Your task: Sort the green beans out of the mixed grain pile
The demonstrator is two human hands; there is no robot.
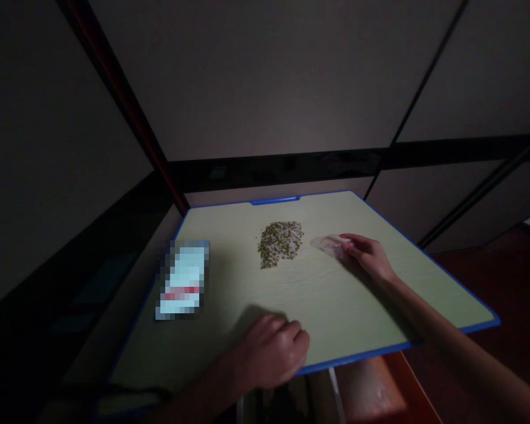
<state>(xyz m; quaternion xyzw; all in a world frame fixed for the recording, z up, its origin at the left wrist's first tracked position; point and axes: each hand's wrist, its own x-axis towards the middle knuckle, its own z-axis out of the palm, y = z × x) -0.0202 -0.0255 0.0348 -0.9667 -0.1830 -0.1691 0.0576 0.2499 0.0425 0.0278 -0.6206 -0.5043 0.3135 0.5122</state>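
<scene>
A loose patch of small green-brown seeds or beans (280, 240) is spread over the middle of the pale, blue-edged tabletop (229, 294). Just right of it, my right hand (368, 256) pinches a see-through plastic piece (331, 244) between thumb and fingers, low over the surface. Its thin, rounded end points toward the patch; whether it is a bag or a cup I cannot tell. My left hand (276, 350) rests in a closed fist by the near edge. Its fingertips curl out of sight, and nothing shows in it.
At the left of the tabletop stands a bright, blurred-out screen or packet (183, 280) with a red band. A blue handle (276, 201) lies along the far edge. Panelled cabinet doors (269, 88) rise behind. Below the near edge is an orange-brown surface (371, 386).
</scene>
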